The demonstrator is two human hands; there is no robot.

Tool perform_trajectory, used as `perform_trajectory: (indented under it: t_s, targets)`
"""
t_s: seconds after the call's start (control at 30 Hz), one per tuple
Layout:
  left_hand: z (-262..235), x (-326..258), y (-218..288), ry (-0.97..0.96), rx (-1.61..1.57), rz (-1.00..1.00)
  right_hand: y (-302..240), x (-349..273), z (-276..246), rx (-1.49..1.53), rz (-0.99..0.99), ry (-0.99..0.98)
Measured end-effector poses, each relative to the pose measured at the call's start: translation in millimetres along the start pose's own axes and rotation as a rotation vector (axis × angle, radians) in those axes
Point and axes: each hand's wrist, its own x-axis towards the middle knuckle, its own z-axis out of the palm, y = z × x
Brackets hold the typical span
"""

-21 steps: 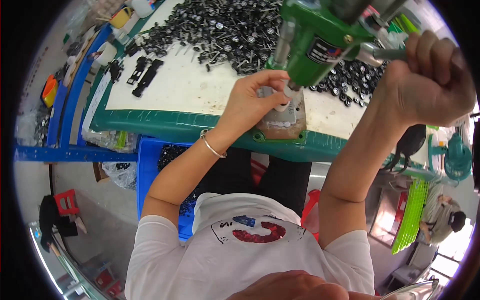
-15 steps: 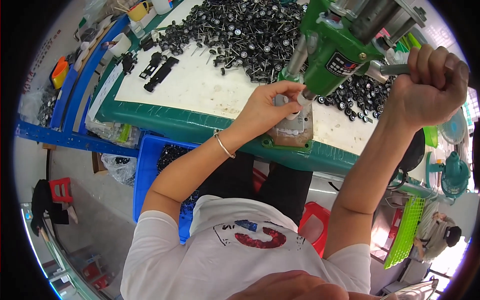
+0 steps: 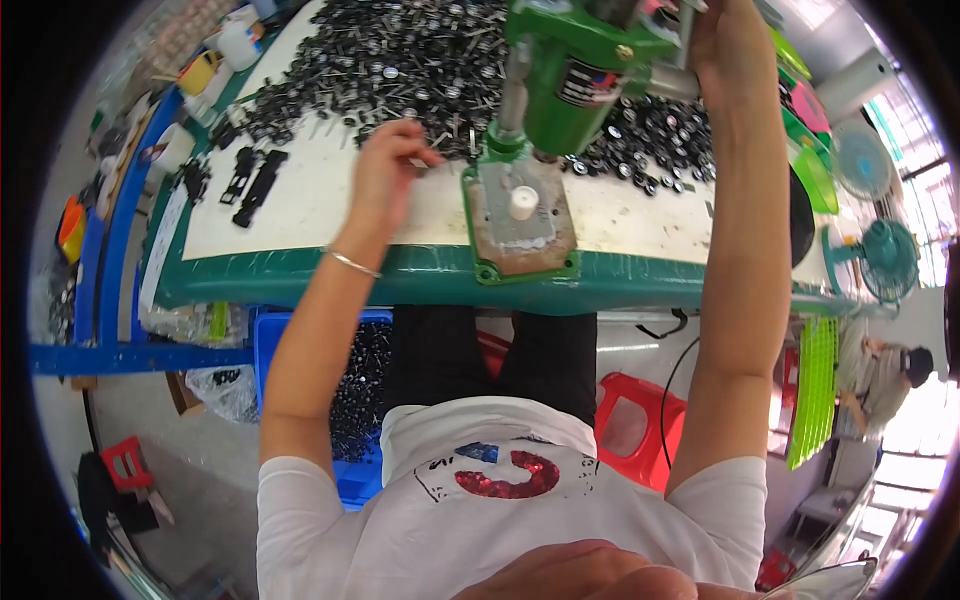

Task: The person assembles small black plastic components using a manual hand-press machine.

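A green hand press (image 3: 570, 95) stands at the table's front edge, with a small white cylindrical fixture (image 3: 523, 203) upright on its metal base plate (image 3: 510, 238). My left hand (image 3: 385, 165) hovers left of the press, beside the heap of small black wheels with metal axles (image 3: 400, 75). Its fingers are curled together and slightly blurred; anything between them is too small to make out. Up at the top right, my right hand (image 3: 722, 45) is closed on the press lever (image 3: 688, 25), its fingers partly hidden.
Loose black wheels (image 3: 640, 150) lie right of the press. Black plastic chassis parts (image 3: 262, 188) rest on the left of the table. Below the edge is a blue bin (image 3: 360, 480) of small black parts. A red stool (image 3: 640, 425) and teal fan (image 3: 888, 260) are at right.
My left hand has left the white fixture and moved left toward the wheels. My right hand has swung inward and away from me with the lever. The whole view has shifted.
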Motion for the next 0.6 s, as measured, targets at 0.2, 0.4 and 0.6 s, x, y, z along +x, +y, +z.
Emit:
perform_trajectory:
  t_s: [0.2, 0.4, 0.6]
  targets:
    - [-67.5, 7.0, 28.4, 0.169, 0.820, 0.099, 61.1, -46.0, -115.5, -0.803, 0.064, -0.044]
    - [-58.9, 0.7, 23.7, 0.046, 1.291, 0.370, 117.8, -99.1, -154.1, -1.326, -0.030, -0.240]
    - [-30.7, -18.8, 22.6, -0.005, 1.033, 0.426, 130.9, -103.6, -159.7, -1.396, -0.165, -0.209]
